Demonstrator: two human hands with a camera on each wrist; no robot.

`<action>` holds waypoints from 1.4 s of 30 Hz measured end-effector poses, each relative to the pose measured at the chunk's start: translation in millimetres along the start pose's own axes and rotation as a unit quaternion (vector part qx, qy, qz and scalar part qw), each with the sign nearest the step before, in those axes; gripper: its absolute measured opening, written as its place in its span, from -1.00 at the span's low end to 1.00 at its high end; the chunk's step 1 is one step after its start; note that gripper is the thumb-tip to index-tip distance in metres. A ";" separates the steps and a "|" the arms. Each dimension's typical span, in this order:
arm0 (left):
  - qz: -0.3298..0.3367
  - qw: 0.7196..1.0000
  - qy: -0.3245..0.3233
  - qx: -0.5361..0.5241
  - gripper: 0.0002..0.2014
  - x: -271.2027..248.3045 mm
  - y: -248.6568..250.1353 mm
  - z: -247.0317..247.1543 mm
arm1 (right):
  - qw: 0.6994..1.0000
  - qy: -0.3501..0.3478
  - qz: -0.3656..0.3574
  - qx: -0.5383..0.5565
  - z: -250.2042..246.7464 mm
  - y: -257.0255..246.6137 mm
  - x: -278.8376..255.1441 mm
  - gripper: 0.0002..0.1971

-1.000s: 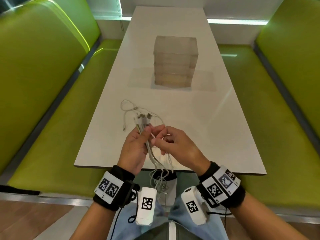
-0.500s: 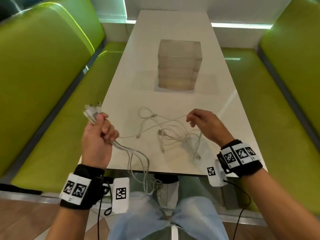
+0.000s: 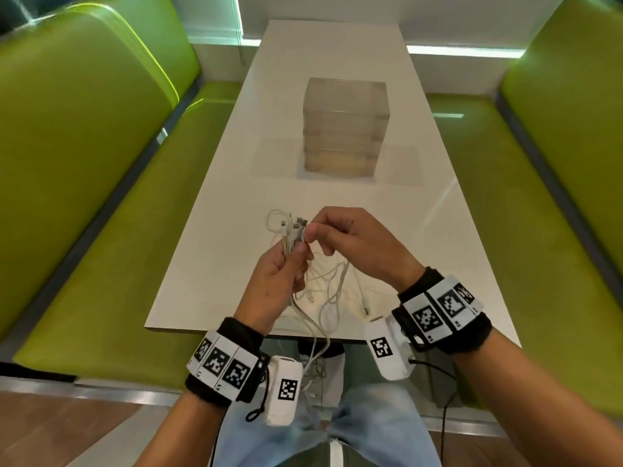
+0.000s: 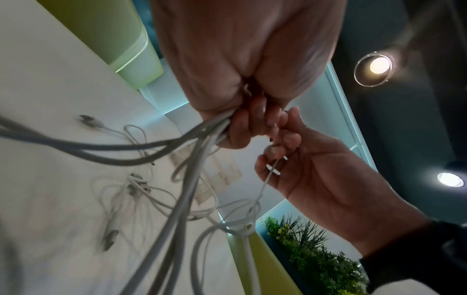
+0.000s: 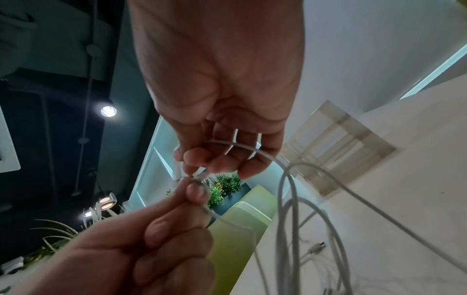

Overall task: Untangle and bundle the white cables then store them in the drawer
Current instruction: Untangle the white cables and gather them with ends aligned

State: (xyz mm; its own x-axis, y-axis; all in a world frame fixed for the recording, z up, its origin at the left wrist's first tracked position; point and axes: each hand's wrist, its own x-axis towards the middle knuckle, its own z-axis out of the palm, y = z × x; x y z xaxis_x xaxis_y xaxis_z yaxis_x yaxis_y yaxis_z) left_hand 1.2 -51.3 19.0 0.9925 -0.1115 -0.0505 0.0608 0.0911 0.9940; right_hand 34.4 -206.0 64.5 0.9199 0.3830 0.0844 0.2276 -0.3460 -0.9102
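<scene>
Your left hand [image 3: 274,281] grips a bunch of thin white cables [image 3: 323,291] in a curled fist above the near end of the white table [image 3: 337,79], metal-tipped plug ends sticking up past the thumb, the rest sagging in loose tangled loops onto the tabletop and over its near edge toward your lap. Your right hand [image 3: 350,241] pinches one cable just beside the plug ends between thumb and forefinger, other fingers curled loosely. The clear drawer unit [image 3: 344,126] stands mid-table, well apart from the cables, drawers shut, green benches [image 3: 84,163] on both sides.
</scene>
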 end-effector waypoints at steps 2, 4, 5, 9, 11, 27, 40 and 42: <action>0.019 0.998 0.057 -0.024 -0.70 2.7 2.7 -11.2 | 0.996 -0.029 0.015 -0.079 -7.1 6.9 2.8 -0.81; 0.033 0.991 0.109 -0.076 -0.69 8.0 7.3 -26.2 | 0.985 -0.058 0.032 -0.157 -17.5 21.5 6.2 -0.83; 0.039 0.988 0.123 -0.085 -0.70 9.2 9.2 -32.6 | 0.981 -0.063 0.034 -0.179 -22.4 29.9 8.4 -0.84; 0.081 0.974 0.170 -0.123 -0.71 6.5 17.2 -48.8 | 0.939 -0.080 0.054 -0.329 -36.5 61.2 21.0 -0.82; 0.098 0.960 0.204 -0.164 -0.70 4.9 23.0 -61.1 | 0.930 -0.064 0.087 -0.352 -46.5 73.2 21.7 -0.81; 0.006 0.998 0.060 0.005 -0.82 5.2 -1.1 1.9 | 0.924 -0.116 -0.076 -0.356 9.5 5.2 4.8 -0.78; 0.081 0.983 -0.017 0.165 -0.79 3.4 -5.0 -24.1 | 0.968 -0.111 -0.067 -0.217 -15.2 -11.9 14.6 -0.80; 0.068 0.995 0.005 0.074 -0.85 0.2 -0.9 -19.3 | 0.967 -0.141 -0.042 -0.206 -15.6 -10.7 13.3 -0.80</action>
State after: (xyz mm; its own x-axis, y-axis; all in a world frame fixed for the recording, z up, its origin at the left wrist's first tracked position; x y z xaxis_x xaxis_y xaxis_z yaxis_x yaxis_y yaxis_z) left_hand 3.4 -32.3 16.2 0.9914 -0.0987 0.0861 -0.0906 -0.0417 0.9950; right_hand 49.2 -210.5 81.7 0.7827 0.6222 -0.0156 0.4587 -0.5937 -0.6612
